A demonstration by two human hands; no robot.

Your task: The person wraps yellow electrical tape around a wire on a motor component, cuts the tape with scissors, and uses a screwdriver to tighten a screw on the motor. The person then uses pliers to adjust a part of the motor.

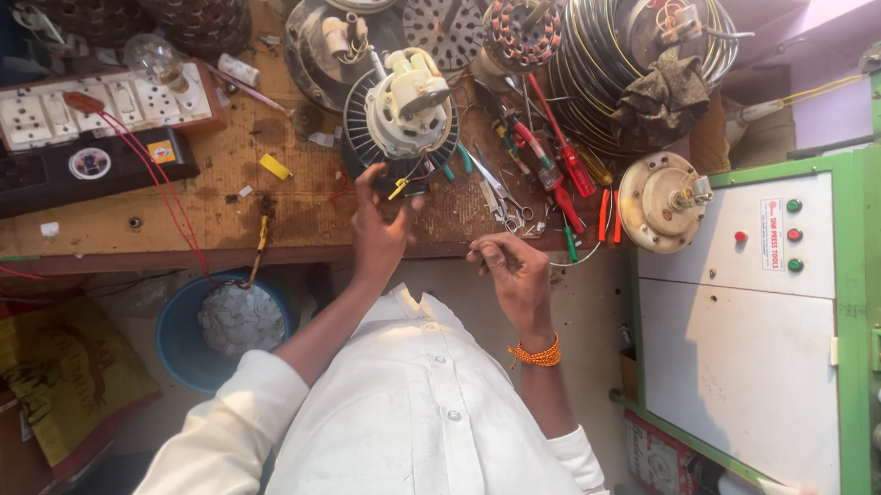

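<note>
A white fan motor [406,105] sits on a black ribbed base at the middle of the wooden workbench [218,186]. My left hand [378,231] reaches up to the motor's front edge, with its fingers on the thin wires and a small yellow piece [398,187] hanging there. Just off the bench edge, my right hand [513,270], with an orange thread band on its wrist, pinches a thin wire [485,243] between thumb and fingers.
Red-handled screwdrivers [561,159] and scissors [506,201] lie to the right of the motor. A switch-and-socket board [94,109] with red leads is at the left. A blue bucket [188,341] stands below the bench. A round metal motor cover [662,202] and a green-and-white cabinet [750,317] are at the right.
</note>
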